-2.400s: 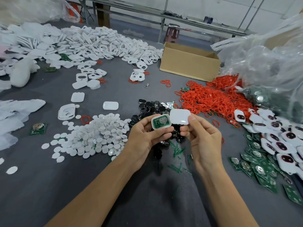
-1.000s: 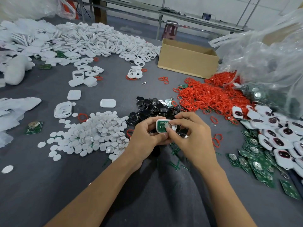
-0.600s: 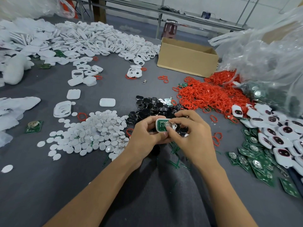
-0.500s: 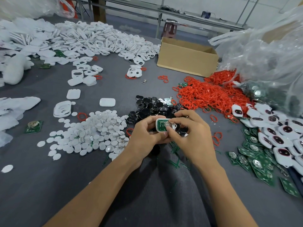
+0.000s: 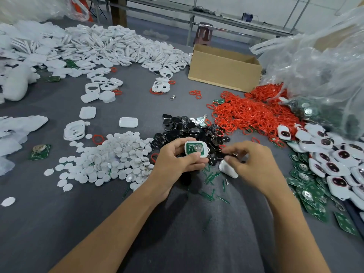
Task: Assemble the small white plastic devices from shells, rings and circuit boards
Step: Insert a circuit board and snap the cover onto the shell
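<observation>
Left hand [image 5: 177, 161]: shell [image 5: 197, 149]; right hand [image 5: 254, 166]: cover [image 5: 228, 169]

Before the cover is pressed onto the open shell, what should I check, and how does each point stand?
1. Open shell held firmly: ok. The left hand grips it between thumb and fingers, open side up.
2. Circuit board inside the shell: ok. It lies within the rim, face up.
3. White cover at hand: ok. It sits under the fingers of the right hand.
4. Right hand's hold on the cover: cannot tell. The fingers are blurred.
5. Cover lined up over the shell: not ok. It is apart from it, lower and to the right.
</observation>
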A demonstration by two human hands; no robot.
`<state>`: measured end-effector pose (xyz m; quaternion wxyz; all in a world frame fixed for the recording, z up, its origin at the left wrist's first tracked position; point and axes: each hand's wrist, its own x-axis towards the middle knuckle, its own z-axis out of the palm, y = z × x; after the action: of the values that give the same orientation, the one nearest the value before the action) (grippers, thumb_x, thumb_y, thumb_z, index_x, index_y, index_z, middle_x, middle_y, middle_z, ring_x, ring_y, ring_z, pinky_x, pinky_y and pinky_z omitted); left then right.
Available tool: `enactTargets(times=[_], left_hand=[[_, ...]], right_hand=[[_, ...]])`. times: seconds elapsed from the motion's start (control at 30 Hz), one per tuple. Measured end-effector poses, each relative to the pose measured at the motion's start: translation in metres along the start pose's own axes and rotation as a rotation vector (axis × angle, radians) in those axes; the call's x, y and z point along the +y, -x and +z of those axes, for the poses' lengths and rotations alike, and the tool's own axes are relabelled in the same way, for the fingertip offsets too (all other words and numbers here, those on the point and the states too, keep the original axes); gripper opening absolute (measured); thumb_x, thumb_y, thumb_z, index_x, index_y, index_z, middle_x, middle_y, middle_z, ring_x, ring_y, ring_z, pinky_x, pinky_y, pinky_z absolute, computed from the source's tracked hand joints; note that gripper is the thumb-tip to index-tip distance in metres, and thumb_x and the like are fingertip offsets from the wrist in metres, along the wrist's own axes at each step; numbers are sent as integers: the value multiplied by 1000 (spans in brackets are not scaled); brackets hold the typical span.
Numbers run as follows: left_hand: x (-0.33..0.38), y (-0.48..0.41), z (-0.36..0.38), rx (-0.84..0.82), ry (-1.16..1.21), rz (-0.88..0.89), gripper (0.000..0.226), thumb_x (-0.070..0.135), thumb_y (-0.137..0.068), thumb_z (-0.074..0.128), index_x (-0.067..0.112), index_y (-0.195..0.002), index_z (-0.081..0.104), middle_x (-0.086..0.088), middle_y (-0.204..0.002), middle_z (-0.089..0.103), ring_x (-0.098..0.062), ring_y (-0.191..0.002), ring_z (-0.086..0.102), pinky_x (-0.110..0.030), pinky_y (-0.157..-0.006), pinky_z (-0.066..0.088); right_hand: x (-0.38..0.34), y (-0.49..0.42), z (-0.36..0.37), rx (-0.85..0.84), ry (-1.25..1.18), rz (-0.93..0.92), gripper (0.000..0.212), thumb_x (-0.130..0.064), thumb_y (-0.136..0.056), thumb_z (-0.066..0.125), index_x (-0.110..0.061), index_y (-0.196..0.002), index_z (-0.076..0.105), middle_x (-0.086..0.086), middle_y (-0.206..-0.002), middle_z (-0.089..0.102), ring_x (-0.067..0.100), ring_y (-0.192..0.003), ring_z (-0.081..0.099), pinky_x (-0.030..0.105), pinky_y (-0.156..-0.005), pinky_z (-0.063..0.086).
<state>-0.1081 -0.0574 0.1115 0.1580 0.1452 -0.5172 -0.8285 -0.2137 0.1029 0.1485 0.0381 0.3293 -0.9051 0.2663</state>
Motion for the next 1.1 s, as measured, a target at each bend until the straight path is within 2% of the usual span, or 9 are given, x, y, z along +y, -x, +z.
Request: enactTargets(times=[0.1,0.3,0.4,0.5,0.57,0.7,0.83,0.93,1.1], left_hand=[[1,-1,1,3,14,-16,29,-6,-91,59,2,-119,60,-19,-110,69,-32,-85,74,-27,-69,59],[2,0,0,-10,18,-27,31,-9,-91,56,2,-120,59,-20,-110,69,-31,-84,74,-28,-70,60],[1,0,0,-17,8,-22,32,-11,-91,56,1,-121,58,-20,-110,69,-31,-84,74,-28,-70,59],[0,0,0,-17,-4,-16,33,-12,-90,57,3,-119,59,-18,-110,69,-31,-84,74,-27,-70,59],[0,0,0,-17,-7,-16,33,-12,-89,57,3,-119,59,-17,-110,69,-31,-85,74,-27,-70,59],[0,-1,-1,-15,1,-17,34,-13,-89,57,2,-120,58,-19,-112,68,-32,-85,74,-27,-70,59],[-1,-1,-2,-24,-15,-13,35,-14,-89,57,4,-119,59,-19,-112,68,-32,-86,74,-28,-72,59],[-1,-1,-2,-28,-24,-19,36,-16,-88,56,5,-117,60,-18,-112,69,-32,-87,73,-28,-72,60],[0,-1,-2,-42,-6,-15,35,-15,-86,59,11,-108,67,-12,-103,74,-27,-85,74,-28,-71,59]], right_hand=[[2,2,0,-214,125,70,32,-26,-75,77,-25,-106,71,-7,-100,69,17,-97,63,35,-85,50],[1,0,3,-171,106,97,39,-25,-73,77,-26,-111,67,-7,-85,63,14,-83,62,28,-79,47],[-5,0,1,-19,-152,105,24,-20,-73,77,-25,-95,73,-8,-68,62,0,-56,51,13,-61,40],[-13,-1,1,21,-433,148,6,-19,-75,76,-21,-77,71,-1,-62,60,8,-55,46,22,-57,38],[-16,0,1,12,-544,181,12,-17,-77,75,-16,-70,66,1,-60,55,11,-55,43,25,-54,34],[-9,1,-9,-41,-781,260,10,-11,-83,70,-11,-74,65,0,-51,54,6,-41,42,13,-41,33],[-10,0,-16,-19,-1124,239,19,-16,-73,67,-4,-88,70,5,-62,68,9,-50,58,14,-47,45],[-23,-1,-5,-6,-1212,284,14,-11,-76,64,-3,-87,69,6,-67,72,11,-58,68,15,-51,52],[-40,2,15,-22,-1244,372,7,-3,-85,62,-3,-84,69,9,-65,72,12,-57,69,16,-50,52]])
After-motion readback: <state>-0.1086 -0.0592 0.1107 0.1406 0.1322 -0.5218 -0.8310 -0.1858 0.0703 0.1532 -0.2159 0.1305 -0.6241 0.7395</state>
